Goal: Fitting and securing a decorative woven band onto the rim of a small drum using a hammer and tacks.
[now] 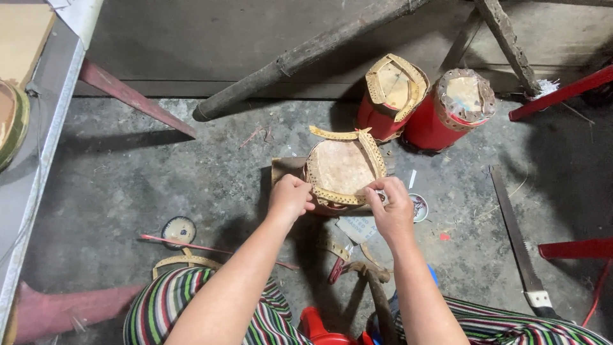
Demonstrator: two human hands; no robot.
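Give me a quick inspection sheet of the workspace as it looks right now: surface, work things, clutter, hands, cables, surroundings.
Surface: bare grey concrete floor, stained, with small scraps.
Job's things: small drum with a pale skin and a perforated yellow strip around its rim; two red drums stand behind it.
Clutter: hand saw at right, hammer near the knees, thin red stick, small round disc, paper bits.
Hands: left hand and right hand both pinch the strip at the drum's near edge.
Cables: nothing seen.
Surroundings: wooden pole, red bars, table edge at left.
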